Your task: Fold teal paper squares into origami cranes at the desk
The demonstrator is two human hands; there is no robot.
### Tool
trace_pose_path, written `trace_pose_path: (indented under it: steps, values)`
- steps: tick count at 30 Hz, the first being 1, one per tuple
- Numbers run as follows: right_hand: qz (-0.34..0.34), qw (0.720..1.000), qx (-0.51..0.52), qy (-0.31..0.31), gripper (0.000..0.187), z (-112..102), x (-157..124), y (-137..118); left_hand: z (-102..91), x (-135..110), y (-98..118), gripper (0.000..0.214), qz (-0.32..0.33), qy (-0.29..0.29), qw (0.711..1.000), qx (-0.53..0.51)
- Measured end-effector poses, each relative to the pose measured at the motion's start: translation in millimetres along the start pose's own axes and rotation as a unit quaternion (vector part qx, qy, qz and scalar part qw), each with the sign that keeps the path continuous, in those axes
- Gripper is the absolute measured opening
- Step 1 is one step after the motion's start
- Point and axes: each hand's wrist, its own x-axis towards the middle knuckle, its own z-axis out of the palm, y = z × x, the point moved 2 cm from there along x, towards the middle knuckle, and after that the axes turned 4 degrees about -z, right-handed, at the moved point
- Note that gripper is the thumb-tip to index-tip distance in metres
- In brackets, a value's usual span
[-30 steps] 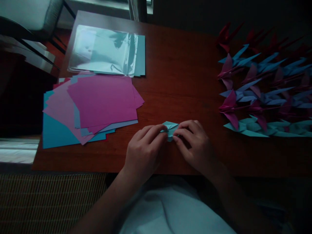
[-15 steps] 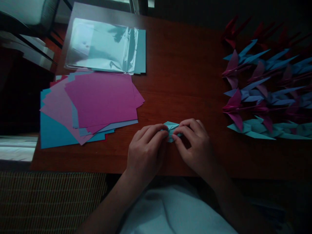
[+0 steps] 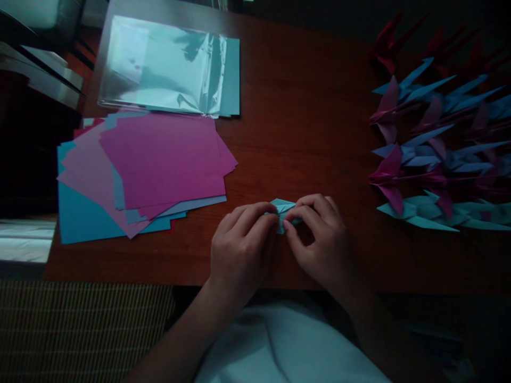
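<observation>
Between my two hands, near the table's front edge, is a small folded piece of mint-green origami paper (image 3: 282,207). Its left side is pinched by the thumb and fingers of my left hand (image 3: 243,247). My right hand (image 3: 322,234) pinches its right side, with the thumb pressed on the lower part. Fingers hide both ends of the paper, so I cannot make out its full shape; a pointed flap and crease lines show at the top.
Fanned paper sheets in magenta (image 3: 171,159), pink and blue lie at the left. Behind them is a clear plastic packet (image 3: 167,66) of pale green sheets. Rows of folded paper cranes stand at the right, among them red (image 3: 389,45), magenta (image 3: 387,173) and mint-green (image 3: 415,210) ones.
The camera view has shifted slightly, spreading the sheets and cranes a little outward in the picture. Both hands keep their pinch on the folded paper, with hardly any finger movement.
</observation>
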Motion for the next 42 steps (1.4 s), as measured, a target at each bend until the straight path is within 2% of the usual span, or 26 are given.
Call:
trace_pose_path:
  steps: [27,36,42]
  values:
    - [-0.017,1.000,-0.010,-0.002,0.007,1.9,-3.8,1.6,3.1,-0.9,2.5,0.008,0.001,0.003,0.999,0.043]
    - [-0.019,1.000,0.008,-0.003,0.024,0.0,-3.8,4.2,2.3,-1.1,4.1,0.012,0.003,0.000,0.999,0.055]
    - [-0.025,1.000,0.001,0.009,0.026,0.0,-3.8,4.8,2.5,0.1,1.8,0.013,0.010,0.000,0.999,0.050]
